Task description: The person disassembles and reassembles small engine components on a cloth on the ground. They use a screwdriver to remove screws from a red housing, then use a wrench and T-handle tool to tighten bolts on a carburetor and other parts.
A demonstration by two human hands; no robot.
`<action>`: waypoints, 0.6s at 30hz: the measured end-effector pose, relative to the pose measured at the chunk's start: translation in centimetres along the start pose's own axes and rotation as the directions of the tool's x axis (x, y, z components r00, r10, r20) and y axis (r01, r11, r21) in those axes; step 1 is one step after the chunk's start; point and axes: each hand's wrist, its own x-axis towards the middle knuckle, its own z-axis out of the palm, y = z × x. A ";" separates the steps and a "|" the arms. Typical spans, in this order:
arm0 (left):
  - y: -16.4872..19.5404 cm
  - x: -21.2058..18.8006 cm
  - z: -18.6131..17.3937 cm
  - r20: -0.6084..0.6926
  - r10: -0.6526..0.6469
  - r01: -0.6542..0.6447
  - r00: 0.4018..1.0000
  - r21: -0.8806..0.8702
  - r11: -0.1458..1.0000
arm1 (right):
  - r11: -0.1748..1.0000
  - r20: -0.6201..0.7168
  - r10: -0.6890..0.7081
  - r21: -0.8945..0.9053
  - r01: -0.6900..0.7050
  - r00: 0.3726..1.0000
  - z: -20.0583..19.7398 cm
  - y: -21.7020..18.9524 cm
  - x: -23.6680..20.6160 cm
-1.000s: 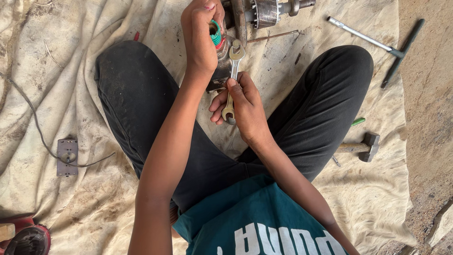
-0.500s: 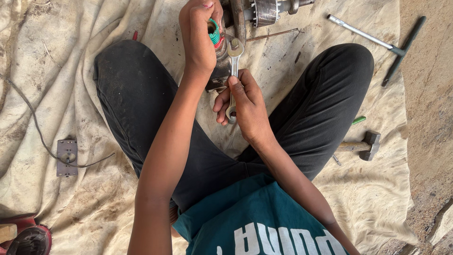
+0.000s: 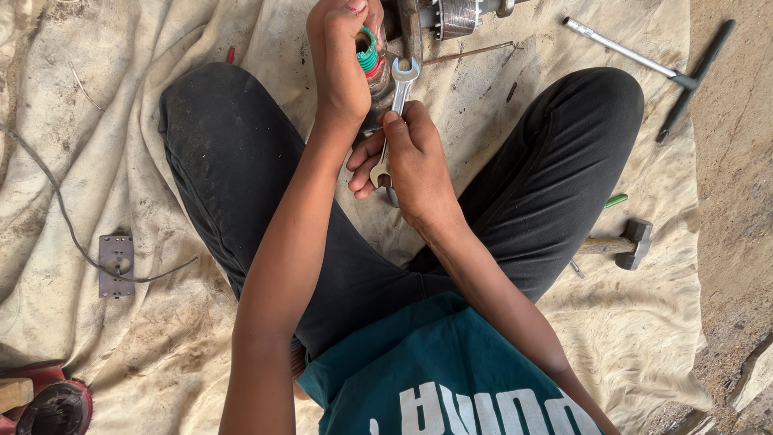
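Fingers of right hand (image 3: 415,165) clenched round spanner (image 3: 394,113) at frame's top centre; left hand (image 3: 342,56) grasping green-wound part (image 3: 368,55).

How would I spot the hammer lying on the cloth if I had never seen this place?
Start from the big cream cloth spread over the ground, then go to the seated person's black-trousered knee on the right. Just below it lies the wooden-handled hammer with a dark metal head. Unlike the long silver T-handled tool above, it is short and stubby.
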 end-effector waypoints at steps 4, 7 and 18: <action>0.1 0.0 0.1 -0.019 -0.039 0.039 0.999 -0.025 0.999 | 1.000 0.007 0.003 -0.020 -0.003 1.000 0.3 0.0 -0.4; 0.2 0.1 0.2 -0.019 -0.026 0.026 0.999 -0.018 0.999 | 1.000 0.013 -0.003 -0.020 0.004 1.000 0.4 0.2 -0.4; 1.2 0.5 0.0 0.040 -0.016 0.012 0.999 0.098 0.995 | 0.996 0.010 0.008 0.093 -0.009 1.000 -0.1 1.5 0.4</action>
